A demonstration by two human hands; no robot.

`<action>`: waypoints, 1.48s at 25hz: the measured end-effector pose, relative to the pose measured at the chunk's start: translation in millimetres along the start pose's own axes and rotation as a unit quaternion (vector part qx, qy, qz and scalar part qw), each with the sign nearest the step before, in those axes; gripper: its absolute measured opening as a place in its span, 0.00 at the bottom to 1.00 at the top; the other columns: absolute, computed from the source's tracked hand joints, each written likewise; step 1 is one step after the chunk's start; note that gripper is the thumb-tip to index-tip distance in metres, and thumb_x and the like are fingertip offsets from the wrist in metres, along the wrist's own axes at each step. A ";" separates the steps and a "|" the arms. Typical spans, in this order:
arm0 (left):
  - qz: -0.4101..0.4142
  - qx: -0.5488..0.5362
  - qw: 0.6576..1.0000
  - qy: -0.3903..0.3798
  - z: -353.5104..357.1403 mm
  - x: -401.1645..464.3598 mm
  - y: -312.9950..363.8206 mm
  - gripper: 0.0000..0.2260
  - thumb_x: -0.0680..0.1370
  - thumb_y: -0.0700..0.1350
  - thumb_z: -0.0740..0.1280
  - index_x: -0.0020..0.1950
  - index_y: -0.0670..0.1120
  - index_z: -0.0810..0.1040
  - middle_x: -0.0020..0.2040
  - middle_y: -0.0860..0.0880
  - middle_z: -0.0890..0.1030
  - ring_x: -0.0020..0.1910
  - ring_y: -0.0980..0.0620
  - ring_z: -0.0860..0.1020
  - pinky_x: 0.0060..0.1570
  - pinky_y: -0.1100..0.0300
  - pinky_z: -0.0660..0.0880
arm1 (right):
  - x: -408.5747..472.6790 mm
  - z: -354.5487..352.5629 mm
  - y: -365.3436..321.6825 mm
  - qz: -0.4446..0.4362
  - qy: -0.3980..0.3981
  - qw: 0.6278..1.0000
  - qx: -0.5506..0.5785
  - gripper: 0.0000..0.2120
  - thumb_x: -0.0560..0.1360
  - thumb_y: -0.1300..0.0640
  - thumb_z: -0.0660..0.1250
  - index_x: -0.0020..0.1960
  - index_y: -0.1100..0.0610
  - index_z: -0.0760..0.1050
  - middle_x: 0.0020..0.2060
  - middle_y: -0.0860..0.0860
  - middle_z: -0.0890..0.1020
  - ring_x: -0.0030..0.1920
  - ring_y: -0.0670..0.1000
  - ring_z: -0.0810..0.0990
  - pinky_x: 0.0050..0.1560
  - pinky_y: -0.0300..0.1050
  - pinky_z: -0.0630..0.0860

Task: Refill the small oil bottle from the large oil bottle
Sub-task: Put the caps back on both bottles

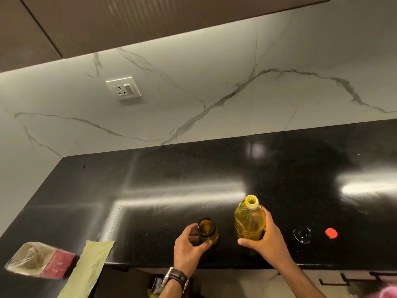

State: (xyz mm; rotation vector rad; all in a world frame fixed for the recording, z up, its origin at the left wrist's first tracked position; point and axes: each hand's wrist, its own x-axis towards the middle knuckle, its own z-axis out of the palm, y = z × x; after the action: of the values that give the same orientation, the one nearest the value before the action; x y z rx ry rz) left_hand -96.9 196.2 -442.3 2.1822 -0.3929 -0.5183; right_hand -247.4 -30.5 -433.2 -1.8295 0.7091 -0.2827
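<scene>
The left hand [189,248] curls around the small amber glass oil bottle [208,231], open-mouthed, on the glossy black stone counter [171,179]. Just right of that grip, the right hand [266,237] wraps the large clear plastic bottle of yellow oil [249,220], uncapped; its base is hidden behind the fingers. Right of this hand lie a clear round lid [302,235], hard to make out, and a red cap [331,233].

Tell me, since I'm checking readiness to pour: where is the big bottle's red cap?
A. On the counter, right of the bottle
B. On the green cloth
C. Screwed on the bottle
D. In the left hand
A: the red cap lies on the counter, right of the open-mouthed big bottle.
</scene>
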 end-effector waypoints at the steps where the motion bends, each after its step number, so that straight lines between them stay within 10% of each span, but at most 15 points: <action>1: -0.001 -0.002 1.000 -0.005 -3.0 0.5 -0.4 0.26 0.69 0.50 0.82 0.63 0.62 0.76 0.57 0.60 0.83 0.57 0.58 0.81 0.59 0.57 0.80 | -2.8 -0.1 1.9 0.009 0.000 1.000 0.000 0.59 0.55 0.42 0.87 0.78 0.43 0.58 0.65 0.39 0.74 0.66 0.44 0.74 0.66 0.43 0.73; 13: 0.014 -0.050 0.998 -0.020 -6.3 8.6 0.7 0.31 0.67 0.51 0.84 0.67 0.61 0.76 0.60 0.61 0.81 0.57 0.60 0.80 0.61 0.58 0.78 | -36.7 12.1 9.8 0.134 0.023 0.990 0.039 0.49 0.66 0.59 0.84 0.80 0.53 0.61 0.70 0.50 0.74 0.63 0.49 0.77 0.65 0.49 0.76; 37: 0.059 -0.032 0.997 -0.028 -11.9 15.5 -6.4 0.32 0.68 0.50 0.83 0.70 0.56 0.77 0.58 0.59 0.82 0.55 0.59 0.81 0.57 0.59 0.79 | -31.8 8.6 -1.1 0.168 0.012 0.986 -0.015 0.41 0.69 0.59 0.82 0.77 0.52 0.66 0.67 0.49 0.77 0.60 0.48 0.80 0.62 0.46 0.80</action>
State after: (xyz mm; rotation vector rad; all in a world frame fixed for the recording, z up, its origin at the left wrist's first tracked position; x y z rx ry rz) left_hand -77.0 201.0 -444.2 2.0725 -0.5260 -0.5211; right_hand -267.8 -4.7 -430.8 -1.7015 1.0275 -0.0717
